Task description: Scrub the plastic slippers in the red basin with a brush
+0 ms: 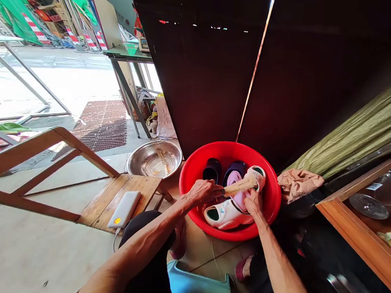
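Left hand (203,193) clamped on brush (241,186), bristles against lilac slipper (235,192) | right hand (253,203) clamped on slipper, propping it tilted up to meet bristles | slipper over red basin (233,148), lower center, beside white slipper (225,215), dark slippers (212,170)

Open space for a hand lies straight above the round red plastic basin (273,193), reached from the person's side. There, the left hand (203,194) and right hand (253,204) fill the middle, with a pale bristle brush (241,186) gripped by the left hand and spanning the gap between them. A tall dark wall panel (193,83) blocks the far side just behind the rim. On the left, a round stainless steel basin (155,159) sits just beside it. On the right, a crumpled tan cloth (299,184) narrows the way at the rim.
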Motion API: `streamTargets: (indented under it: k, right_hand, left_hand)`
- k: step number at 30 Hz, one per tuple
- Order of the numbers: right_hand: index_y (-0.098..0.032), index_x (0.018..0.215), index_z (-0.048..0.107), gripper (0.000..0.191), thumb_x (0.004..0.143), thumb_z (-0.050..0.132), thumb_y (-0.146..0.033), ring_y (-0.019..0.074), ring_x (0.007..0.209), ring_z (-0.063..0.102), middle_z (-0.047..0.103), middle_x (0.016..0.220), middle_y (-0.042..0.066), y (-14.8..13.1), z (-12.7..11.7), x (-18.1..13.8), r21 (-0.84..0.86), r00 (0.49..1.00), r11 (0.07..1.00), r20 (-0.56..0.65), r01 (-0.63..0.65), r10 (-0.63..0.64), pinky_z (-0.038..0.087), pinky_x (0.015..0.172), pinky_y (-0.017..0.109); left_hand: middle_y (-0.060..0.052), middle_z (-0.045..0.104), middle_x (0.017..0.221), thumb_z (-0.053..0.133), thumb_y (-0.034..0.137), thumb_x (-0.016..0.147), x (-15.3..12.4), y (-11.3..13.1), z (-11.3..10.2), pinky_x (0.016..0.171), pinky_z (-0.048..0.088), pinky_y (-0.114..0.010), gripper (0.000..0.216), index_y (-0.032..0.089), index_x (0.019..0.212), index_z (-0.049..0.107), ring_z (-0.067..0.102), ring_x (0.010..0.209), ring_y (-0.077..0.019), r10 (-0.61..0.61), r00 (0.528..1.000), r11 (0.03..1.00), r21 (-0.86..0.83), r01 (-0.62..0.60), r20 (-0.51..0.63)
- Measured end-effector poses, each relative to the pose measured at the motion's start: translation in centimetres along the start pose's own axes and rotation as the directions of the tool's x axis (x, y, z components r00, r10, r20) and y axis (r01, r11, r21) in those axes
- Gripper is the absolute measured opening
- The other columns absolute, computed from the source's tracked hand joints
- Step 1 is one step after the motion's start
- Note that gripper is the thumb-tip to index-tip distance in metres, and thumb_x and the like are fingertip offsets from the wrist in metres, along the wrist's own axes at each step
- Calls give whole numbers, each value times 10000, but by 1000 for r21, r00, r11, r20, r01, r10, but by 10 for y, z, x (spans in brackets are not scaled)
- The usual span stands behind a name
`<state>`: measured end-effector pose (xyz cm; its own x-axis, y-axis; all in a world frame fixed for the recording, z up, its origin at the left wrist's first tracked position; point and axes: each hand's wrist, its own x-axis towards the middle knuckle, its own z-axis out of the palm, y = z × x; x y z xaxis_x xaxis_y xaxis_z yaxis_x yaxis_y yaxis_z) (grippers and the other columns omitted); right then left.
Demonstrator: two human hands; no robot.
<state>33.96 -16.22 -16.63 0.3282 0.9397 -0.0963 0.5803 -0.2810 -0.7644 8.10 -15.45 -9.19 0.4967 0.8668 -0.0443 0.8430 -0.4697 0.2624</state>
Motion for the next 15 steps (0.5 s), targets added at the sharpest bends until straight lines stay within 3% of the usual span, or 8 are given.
streamTargets:
  k: [4, 7, 9, 12, 14, 15]
  right_hand:
    - [-188, 1200, 726, 470, 759, 631, -56, 254, 911, 715, 769, 917, 94, -15, -4, -12, -362, 990, 924, 107, 121, -88, 440, 763, 282]
    - [-195, 1382, 633, 556, 849, 541, -65, 255, 1002, 725, 778, 1068, 116, -23, -8, -19, -510, 979, 842, 182, 173, -91, 446, 785, 287]
    - [-215, 1386, 633, 526, 889, 512, -93, 251, 1035, 725, 778, 1113, 113, -24, -9, -19, -545, 974, 818, 210, 187, -83, 448, 786, 286]
    - [-186, 1226, 721, 371, 915, 524, -142, 258, 1069, 720, 777, 1132, 135, -23, -8, -15, -578, 971, 798, 234, 173, -42, 448, 789, 287]
    - [-172, 1145, 745, 296, 913, 561, -180, 264, 1065, 719, 777, 1126, 145, -22, -7, -12, -576, 971, 801, 236, 162, -26, 444, 779, 288]
    - [-176, 1135, 747, 283, 912, 574, -196, 262, 1054, 720, 778, 1116, 140, -22, -7, -11, -566, 971, 809, 236, 160, -27, 441, 766, 286]
  left_hand:
    - [-56, 734, 1060, 392, 522, 1057, 7, -12, -6, 677, 376, -256, 451, 334, 1258, 749, 687, 927, -201, -155, 987, 987, 40, 156, -36]
    - [-81, 752, 993, 401, 494, 1055, 10, -13, -13, 666, 371, -266, 455, 279, 1105, 799, 700, 930, -228, -247, 969, 965, 99, 244, 13]
    - [-67, 759, 999, 421, 490, 1050, 5, -5, -12, 664, 374, -260, 424, 299, 1108, 795, 705, 927, -220, -178, 983, 982, 79, 174, 49]
    - [-50, 755, 1047, 435, 507, 1043, -9, 10, -3, 672, 397, -251, 400, 343, 1210, 759, 709, 909, -201, 15, 997, 999, 31, -18, 79]
    - [-58, 753, 1055, 427, 514, 1043, -12, 12, 0, 683, 418, -252, 414, 345, 1244, 747, 714, 905, -205, 40, 996, 999, 29, -42, 79]
    - [-68, 755, 1055, 426, 510, 1042, -11, 11, 0, 692, 429, -257, 418, 335, 1233, 754, 718, 912, -216, -3, 997, 999, 43, 0, 73]
